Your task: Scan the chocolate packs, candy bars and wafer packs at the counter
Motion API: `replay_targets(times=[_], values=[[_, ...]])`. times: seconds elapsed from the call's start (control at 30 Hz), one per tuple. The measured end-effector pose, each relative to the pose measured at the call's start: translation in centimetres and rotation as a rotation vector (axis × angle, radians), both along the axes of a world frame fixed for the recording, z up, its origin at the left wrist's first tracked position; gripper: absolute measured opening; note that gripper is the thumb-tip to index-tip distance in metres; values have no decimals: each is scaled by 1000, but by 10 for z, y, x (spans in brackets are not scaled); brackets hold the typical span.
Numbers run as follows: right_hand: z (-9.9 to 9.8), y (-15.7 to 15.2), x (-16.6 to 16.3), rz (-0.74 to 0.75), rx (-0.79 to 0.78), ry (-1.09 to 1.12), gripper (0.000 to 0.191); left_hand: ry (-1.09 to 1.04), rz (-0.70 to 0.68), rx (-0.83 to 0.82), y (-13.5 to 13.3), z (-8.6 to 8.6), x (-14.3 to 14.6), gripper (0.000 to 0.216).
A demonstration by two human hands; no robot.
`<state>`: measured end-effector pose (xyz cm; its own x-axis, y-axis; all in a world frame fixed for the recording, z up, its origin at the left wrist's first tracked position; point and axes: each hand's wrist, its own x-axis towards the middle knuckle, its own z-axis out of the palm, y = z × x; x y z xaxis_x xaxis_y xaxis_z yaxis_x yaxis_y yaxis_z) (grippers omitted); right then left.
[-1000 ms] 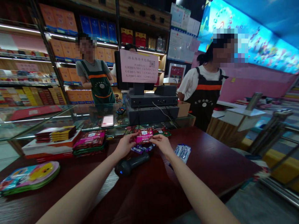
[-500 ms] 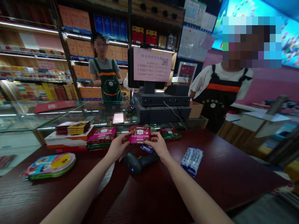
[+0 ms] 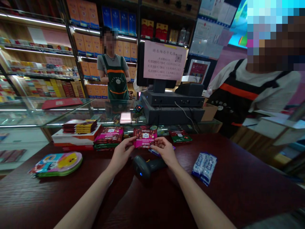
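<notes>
Chocolate packet (image 3: 145, 138) faced you over the counter (image 3: 152, 203), beyond the scanner (image 3: 142, 167), its side edges pinched in your left hand (image 3: 122, 153) and right hand (image 3: 166, 153). Risk, judged: edge-only fingertip grip could have let the slick-looking wrapper slip.

The left hand (image 3: 122, 152) and right hand (image 3: 166, 151) are bare and slim-fingered; behind them, the left forearm (image 3: 89, 197) and right forearm (image 3: 199, 195), also bare, widen away from the wrists.
</notes>
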<state>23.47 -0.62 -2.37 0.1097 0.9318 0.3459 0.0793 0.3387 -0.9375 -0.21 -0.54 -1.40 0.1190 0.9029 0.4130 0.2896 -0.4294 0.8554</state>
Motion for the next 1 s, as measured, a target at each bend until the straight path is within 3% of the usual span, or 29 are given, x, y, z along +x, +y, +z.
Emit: replay_targets(times=[0.23,0.33,0.47,0.67,0.83,1.0], values=[[3,-5,9,77,-11,-85,40,9,-5,-4,0,-8,-1,46],[4,-7,15,108,86,-250,41,38,8,6,0,-8,-3,46],[3,-8,22,133,213,-460,60,83,12,15,-1,-5,-6,49],[0,-8,28,90,352,-581,73,176,-46,69,-4,-7,-11,65],[6,-12,30,13,418,-611,64,213,-32,154,-4,-8,-9,55],[11,-15,28,-78,444,-578,42,201,7,223,-5,-6,-6,38]])
